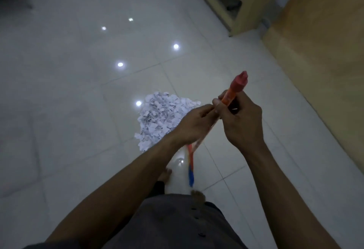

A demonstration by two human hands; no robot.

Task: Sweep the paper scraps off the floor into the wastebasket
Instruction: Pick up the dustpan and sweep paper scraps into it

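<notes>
Closest to the camera, the two bare feet of the person stood on the glossy tiled floor (69, 95), and the blurred blue and red lower end of the broom (191, 162) hung just above the tiles between them. Higher up, both hands held the broom handle. The left hand (194, 124) was wrapped around the middle of the stick, fingers closed on it. The right hand (243, 119) gripped just above it, fingers also clamped around the orange part, below the red cap.

Just behind the hands, the paper scraps (159, 118) lay already collected in one dense white heap on the floor, with almost no loose pieces around it. So I judged the gathering as nearly finished.

Farther away stood a wooden cabinet (325, 55) on the right. No wastebasket or dustpan was visible, so moving the heap into it remained to be done.
</notes>
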